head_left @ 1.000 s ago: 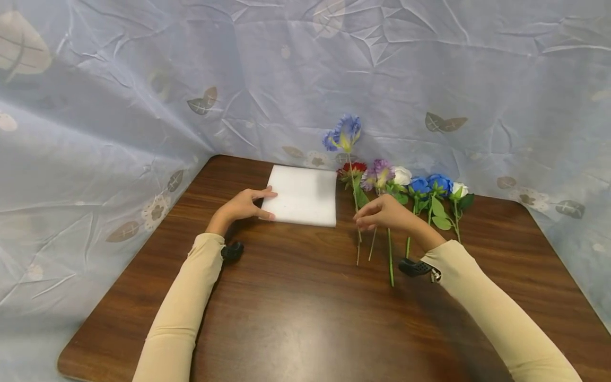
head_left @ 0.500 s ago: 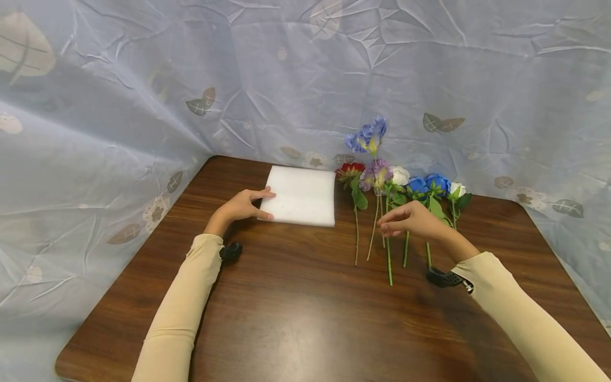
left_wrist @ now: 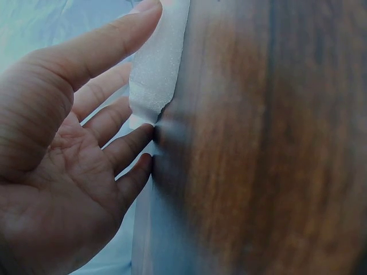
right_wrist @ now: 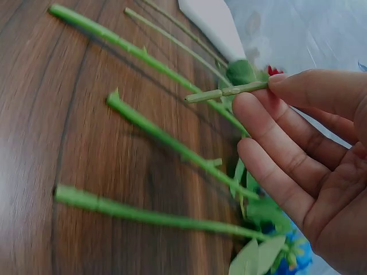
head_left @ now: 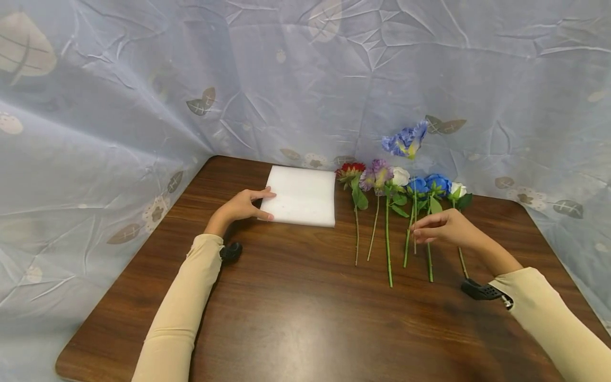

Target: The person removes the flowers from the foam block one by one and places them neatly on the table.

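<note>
From the head view, the left hand (head_left: 241, 206) rests with straight fingers against the white foam block's (head_left: 302, 195) near-left corner on the tabletop (head_left: 305, 318). The right hand (head_left: 444, 227) pinches the stem of a blue iris (head_left: 406, 141), lifted above the row of flowers (head_left: 401, 183).

Left wrist: relaxed fingers (left_wrist: 120, 146) touch the foam's edge.

Right wrist: fingertips (right_wrist: 287, 83) pinch the thin stem's end above three lying stems (right_wrist: 166, 140).

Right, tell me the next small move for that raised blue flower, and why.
Probably lower it flat. The right hand pinches the blue flower's stem, bloom lifted above the row of flowers on the table, while the left hand rests on the foam block.
</note>
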Demonstrator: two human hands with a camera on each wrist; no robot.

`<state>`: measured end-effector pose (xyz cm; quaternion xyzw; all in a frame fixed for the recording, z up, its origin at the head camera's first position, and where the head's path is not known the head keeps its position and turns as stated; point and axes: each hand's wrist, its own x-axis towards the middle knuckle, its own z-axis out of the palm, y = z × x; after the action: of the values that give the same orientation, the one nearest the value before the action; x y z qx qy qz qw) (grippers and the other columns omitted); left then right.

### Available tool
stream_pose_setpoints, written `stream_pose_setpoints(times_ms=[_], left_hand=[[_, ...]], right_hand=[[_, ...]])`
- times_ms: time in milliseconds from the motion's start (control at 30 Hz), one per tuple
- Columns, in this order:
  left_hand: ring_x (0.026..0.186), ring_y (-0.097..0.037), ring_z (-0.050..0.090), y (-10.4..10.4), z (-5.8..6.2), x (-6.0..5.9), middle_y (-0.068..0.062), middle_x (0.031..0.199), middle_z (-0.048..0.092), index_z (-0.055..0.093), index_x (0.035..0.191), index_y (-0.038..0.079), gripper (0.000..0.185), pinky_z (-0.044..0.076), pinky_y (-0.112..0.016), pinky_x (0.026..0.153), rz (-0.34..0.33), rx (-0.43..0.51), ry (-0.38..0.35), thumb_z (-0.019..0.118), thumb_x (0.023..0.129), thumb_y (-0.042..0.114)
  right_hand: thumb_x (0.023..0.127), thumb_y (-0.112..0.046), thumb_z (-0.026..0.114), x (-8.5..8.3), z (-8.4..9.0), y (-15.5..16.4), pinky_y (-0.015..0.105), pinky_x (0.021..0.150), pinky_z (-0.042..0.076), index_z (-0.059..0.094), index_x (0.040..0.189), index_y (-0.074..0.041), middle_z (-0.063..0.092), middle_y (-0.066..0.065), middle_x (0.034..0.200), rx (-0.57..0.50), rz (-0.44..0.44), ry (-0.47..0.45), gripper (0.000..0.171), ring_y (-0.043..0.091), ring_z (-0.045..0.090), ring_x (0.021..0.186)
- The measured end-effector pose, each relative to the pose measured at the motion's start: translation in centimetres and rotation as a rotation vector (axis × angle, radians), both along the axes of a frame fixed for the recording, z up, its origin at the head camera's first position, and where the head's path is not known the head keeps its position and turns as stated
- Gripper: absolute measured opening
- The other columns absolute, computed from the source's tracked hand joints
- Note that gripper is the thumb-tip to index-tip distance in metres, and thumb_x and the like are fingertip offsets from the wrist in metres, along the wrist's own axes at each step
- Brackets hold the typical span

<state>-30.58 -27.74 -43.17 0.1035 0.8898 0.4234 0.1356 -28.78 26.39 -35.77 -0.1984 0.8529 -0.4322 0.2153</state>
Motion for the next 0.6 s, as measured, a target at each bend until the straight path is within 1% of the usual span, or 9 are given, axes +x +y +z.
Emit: stream_pose_setpoints(times_ms=[67,167,300,467,600], left_hand=[[0.158,-0.032,0.019,0.0,0.0,0.0,-0.002,0.168,0.025,0.052,0.151,0.016,0.080,0.020,-0.052,0.128,0.001,0.003,0.001,0.088,0.081,0.030],[0.158,-0.032,0.019,0.0,0.0,0.0,-0.003,0.168,0.025,0.052,0.151,0.016,0.080,0.020,-0.053,0.128,0.000,0.009,0.003,0.088,0.081,0.030],[0.158,-0.034,0.017,0.0,0.0,0.1,-0.005,0.168,0.025,0.052,0.151,0.014,0.080,0.019,-0.055,0.127,-0.007,0.020,0.002,0.088,0.082,0.030],[0.158,-0.034,0.018,0.0,-0.1,0.1,-0.004,0.168,0.025,0.052,0.151,0.015,0.079,0.020,-0.054,0.127,-0.008,0.016,0.005,0.088,0.082,0.029],[0.158,-0.032,0.019,0.0,-0.2,-0.1,-0.003,0.168,0.026,0.052,0.151,0.015,0.079,0.022,-0.052,0.128,-0.006,0.009,0.013,0.088,0.082,0.029]], right_hand=[[0.097,-0.017,0.071,0.2,0.1,0.9,0.042,0.080,0.064,0.069,0.122,0.011,0.079,0.014,0.102,0.017,-0.021,-0.003,0.038,0.023,0.078,0.089],[0.097,-0.016,0.071,0.5,0.0,2.2,0.041,0.079,0.064,0.068,0.123,0.011,0.080,0.011,0.101,0.026,-0.042,0.000,0.038,0.021,0.078,0.088],[0.098,-0.014,0.070,1.0,-0.3,3.7,0.039,0.077,0.064,0.069,0.121,0.011,0.080,0.003,0.102,0.022,-0.060,0.014,0.035,0.016,0.078,0.087],[0.099,-0.013,0.068,1.6,-0.6,5.7,0.037,0.079,0.064,0.069,0.121,0.012,0.080,-0.006,0.102,0.007,-0.093,-0.016,0.033,0.016,0.078,0.088],[0.099,-0.010,0.066,1.9,-0.9,7.4,0.035,0.078,0.064,0.071,0.119,0.009,0.079,-0.009,0.102,-0.002,-0.118,-0.037,0.028,0.015,0.078,0.089]])
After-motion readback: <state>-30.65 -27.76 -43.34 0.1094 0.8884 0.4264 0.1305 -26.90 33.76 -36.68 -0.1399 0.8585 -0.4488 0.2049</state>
